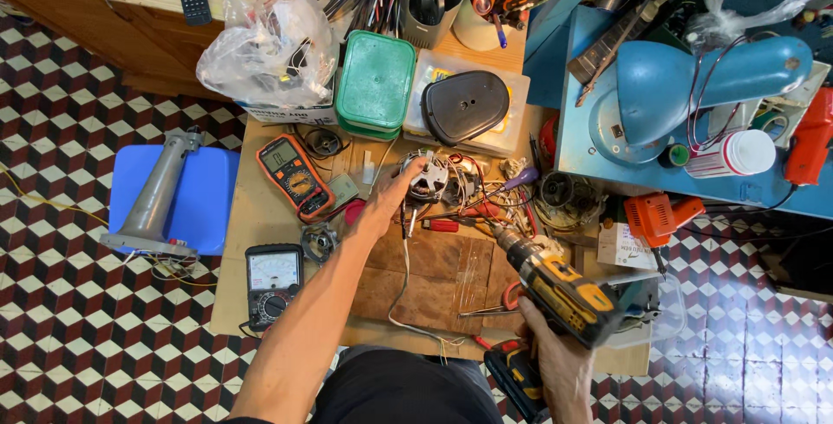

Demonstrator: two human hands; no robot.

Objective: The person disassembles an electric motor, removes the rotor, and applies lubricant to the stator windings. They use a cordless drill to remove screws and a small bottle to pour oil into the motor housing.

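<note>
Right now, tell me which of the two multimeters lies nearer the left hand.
The orange-cased multimeter, just left of the left hand; the black analog multimeter lies lower, beside the forearm.

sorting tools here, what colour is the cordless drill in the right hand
The cordless drill in the right hand is yellow and black, seen in the head view.

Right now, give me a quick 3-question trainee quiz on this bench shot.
1. True or false: the right hand holds the yellow and black cordless drill.
2. What does the left hand grip? A) the orange multimeter B) the small motor with wires C) the green lidded box
3. Fill in: the grey tube with a flat base lies on a ____ stool.

Key:
1. True
2. B
3. blue
</note>
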